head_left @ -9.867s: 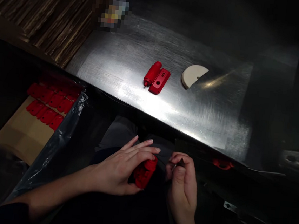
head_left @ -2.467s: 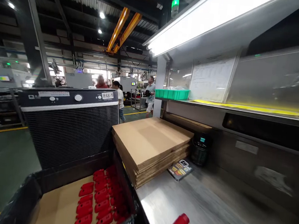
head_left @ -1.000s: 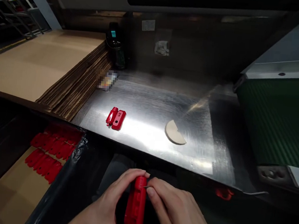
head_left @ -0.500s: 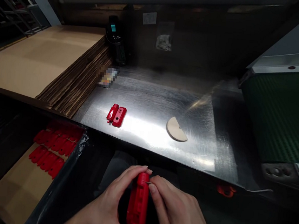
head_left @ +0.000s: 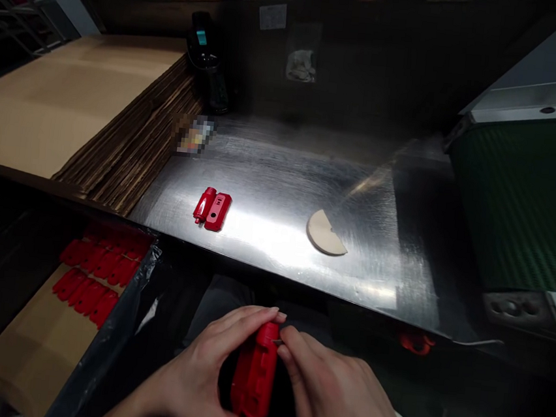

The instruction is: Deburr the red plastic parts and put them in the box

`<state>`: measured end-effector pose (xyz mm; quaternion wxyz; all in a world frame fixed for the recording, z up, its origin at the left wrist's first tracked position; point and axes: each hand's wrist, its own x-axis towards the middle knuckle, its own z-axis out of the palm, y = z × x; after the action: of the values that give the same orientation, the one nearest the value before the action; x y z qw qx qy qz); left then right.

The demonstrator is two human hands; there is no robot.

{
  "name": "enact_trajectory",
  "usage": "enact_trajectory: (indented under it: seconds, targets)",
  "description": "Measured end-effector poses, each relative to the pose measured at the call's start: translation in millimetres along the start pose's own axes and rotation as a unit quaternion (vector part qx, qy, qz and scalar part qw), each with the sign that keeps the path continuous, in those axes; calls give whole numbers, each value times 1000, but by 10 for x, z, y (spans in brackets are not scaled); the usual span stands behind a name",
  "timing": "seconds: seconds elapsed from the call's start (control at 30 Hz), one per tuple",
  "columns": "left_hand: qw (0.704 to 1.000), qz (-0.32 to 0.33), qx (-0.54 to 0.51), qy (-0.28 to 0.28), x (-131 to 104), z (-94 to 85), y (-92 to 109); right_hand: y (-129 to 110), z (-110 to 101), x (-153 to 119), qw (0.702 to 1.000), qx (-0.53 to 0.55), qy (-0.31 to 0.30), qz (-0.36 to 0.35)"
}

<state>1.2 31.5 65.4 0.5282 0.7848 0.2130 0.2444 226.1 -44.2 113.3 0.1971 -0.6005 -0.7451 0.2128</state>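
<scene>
Fingers of my left hand (head_left: 203,373) curl round the red part (head_left: 263,377) at six o'clock while my right hand (head_left: 340,380) pinches a thin tool (head_left: 277,342) at its edge, detail work seemingly needing steadiness.

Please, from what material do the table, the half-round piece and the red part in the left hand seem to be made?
Table: metal, probably steel, brushed; it shows fine scratches and bright glare.
Half-round piece: matte and pale, perhaps wood or felt; the look does not settle it.
Red part in the left hand: likely moulded plastic, smooth, evenly coloured, softly shining.
</scene>
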Motion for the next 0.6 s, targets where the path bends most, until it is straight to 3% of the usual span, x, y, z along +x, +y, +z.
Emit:
enact_trajectory:
  seconds: [0.6]
  targets:
    - [999,28,-22,-22,26,24,-79,84,34,-93,995,22,-94,22]
